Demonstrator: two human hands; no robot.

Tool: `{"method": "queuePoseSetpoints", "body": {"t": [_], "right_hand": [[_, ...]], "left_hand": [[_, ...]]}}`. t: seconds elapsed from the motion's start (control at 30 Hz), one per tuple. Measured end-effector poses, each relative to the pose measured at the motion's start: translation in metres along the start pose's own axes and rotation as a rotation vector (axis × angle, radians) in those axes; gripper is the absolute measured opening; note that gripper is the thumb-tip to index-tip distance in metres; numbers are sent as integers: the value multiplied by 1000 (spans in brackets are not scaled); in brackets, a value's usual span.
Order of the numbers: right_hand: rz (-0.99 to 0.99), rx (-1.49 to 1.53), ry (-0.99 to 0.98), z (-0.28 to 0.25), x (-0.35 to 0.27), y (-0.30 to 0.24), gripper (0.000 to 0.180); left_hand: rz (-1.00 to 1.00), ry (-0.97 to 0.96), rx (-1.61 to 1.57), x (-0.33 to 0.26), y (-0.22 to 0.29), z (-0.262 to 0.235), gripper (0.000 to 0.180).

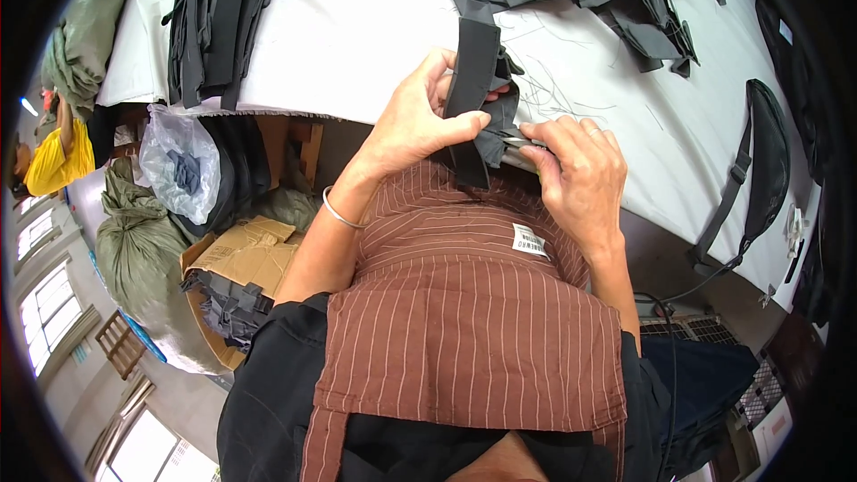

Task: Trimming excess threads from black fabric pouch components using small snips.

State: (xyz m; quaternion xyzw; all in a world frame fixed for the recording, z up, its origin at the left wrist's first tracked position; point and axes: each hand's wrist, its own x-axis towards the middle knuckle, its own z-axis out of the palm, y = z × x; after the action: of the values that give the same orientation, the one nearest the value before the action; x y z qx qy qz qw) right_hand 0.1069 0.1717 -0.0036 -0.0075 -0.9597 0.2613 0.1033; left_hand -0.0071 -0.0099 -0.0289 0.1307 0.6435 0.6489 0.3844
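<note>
Hands at the near edge of a white cloth-covered table (357, 27): left hand (412, 120) pinches a flat black webbing strap (471, 80) — matte, woven; right hand (576, 174) is closed around small metal snips (520, 137) touching the strap's folded fabric end.

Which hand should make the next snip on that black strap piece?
Right, most likely. The right hand holds what look like small metal snips at the black strap piece, while the left hand pinches that piece taut, so it seems better kept as the holder.
</note>
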Motion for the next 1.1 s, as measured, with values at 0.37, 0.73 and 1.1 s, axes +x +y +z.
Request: {"method": "queuePoseSetpoints", "body": {"t": [0.37,0.73,1.1], "right_hand": [[-14,-18,14,2,-3,4,11],[-34,18,26,10,1,-9,11],[-186,-162,30,18,16,-5,10]], "left_hand": [[59,50,-78,-1,-1,6,48],[23,20,-79,-4,2,3,53],[52,17,-53,-3,1,2,50]]}}
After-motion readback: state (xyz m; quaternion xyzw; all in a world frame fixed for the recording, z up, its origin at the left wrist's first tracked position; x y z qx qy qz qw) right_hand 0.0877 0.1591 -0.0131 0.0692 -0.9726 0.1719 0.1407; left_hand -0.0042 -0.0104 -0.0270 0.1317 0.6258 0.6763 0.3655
